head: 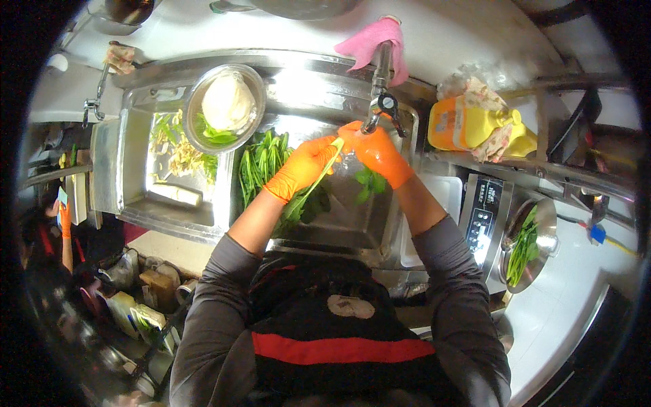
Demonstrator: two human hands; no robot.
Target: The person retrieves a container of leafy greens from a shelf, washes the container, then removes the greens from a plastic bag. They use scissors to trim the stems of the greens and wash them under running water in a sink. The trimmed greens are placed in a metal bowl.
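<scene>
My left hand (pixel 303 165), in an orange glove, grips a leafy green vegetable by its pale stalk (pixel 325 172); the leaves (pixel 292 211) hang towards the sink's near side. Close to the stalk's upper end are the bent fingers of my right hand (pixel 377 152), also gloved in orange, below the faucet (pixel 380 84). What those fingers hold is hidden. Green leaves (pixel 370 183) show beneath the right hand; whether they hang from it I cannot tell. Both hands are over a steel sink basin (pixel 351 224). A pile of long-stemmed greens (pixel 260 160) lies at its left.
A bowl (pixel 188 122) with a pale item and leaves rests above the left basin (pixel 135 198), which holds scraps. A pink cloth (pixel 374 43) drapes the faucet. Rightward are yellow bottles (pixel 480 122), a control panel (pixel 480 216) and a pan (pixel 546 229) of greens. Another person's gloved hand (pixel 65 219) appears far left.
</scene>
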